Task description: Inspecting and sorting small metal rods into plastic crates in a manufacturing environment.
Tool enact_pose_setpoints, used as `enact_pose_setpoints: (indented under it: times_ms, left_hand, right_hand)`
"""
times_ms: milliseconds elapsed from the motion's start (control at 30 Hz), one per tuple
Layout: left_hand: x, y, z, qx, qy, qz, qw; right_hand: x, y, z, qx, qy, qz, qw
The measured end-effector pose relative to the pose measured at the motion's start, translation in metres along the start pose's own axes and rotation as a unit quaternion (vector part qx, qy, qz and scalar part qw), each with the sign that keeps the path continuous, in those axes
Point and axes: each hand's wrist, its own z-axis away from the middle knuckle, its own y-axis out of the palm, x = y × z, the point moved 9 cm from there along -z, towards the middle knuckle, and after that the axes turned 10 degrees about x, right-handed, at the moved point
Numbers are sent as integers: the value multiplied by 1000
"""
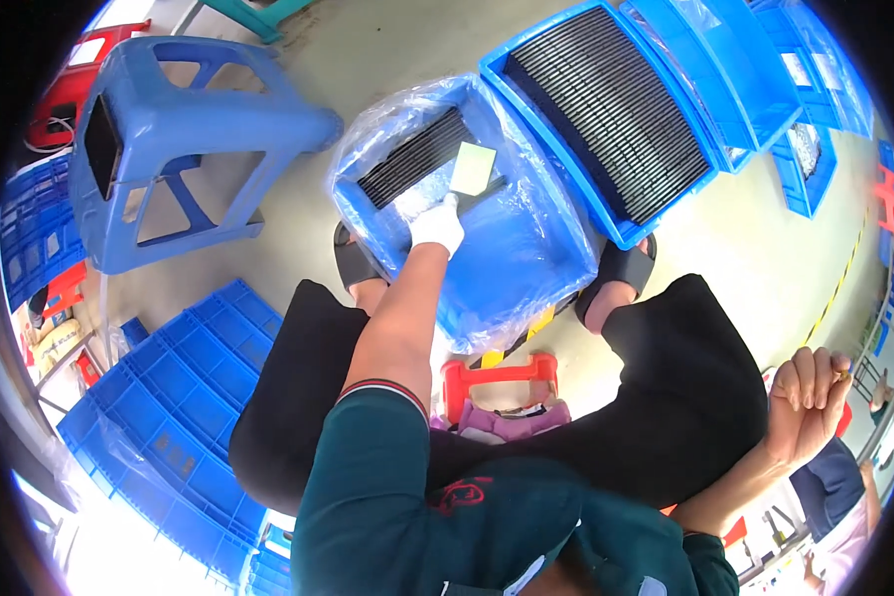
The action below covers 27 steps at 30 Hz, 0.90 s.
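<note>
My left hand [437, 226], in a white glove, reaches into a blue bin lined with clear plastic film [517, 268]. Its fingers are closed on the lower edge of a thin, pale yellow-green square plate [473, 169]. Beside that plate, a row of dark thin plates [412, 159] stands on edge along the bin's far left side. My right hand [810, 407] is bare and raised off to the right, away from the bins. Its fingers are curled together, with a tiny yellowish spot at the fingertips too small to name.
A second blue bin [700, 184], packed with rows of dark thin plates, adjoins on the right. Further blue bins [735, 79] lie beyond it. A blue plastic stool [189, 109] stands at left, above blue crates [169, 407]. A small red stool [497, 375] sits between my legs.
</note>
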Motion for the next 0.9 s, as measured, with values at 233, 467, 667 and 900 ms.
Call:
enact_pose_setpoints:
  times_ms: [233,467,667,900]
  left_hand:
    - [-22,30,27,235,-40,643,728]
    - [-66,73,75,374,-95,815,433]
    - [-84,90,106,313,-162,836,420]
    - [-80,109,106,253,-257,884,299]
  right_hand:
    - [4,9,5,35,-17,-24,999]
    - [8,6,14,60,-19,-39,997]
    - [11,3,20,57,-32,-67,996]
    - [13,-5,26,49,-34,-76,995]
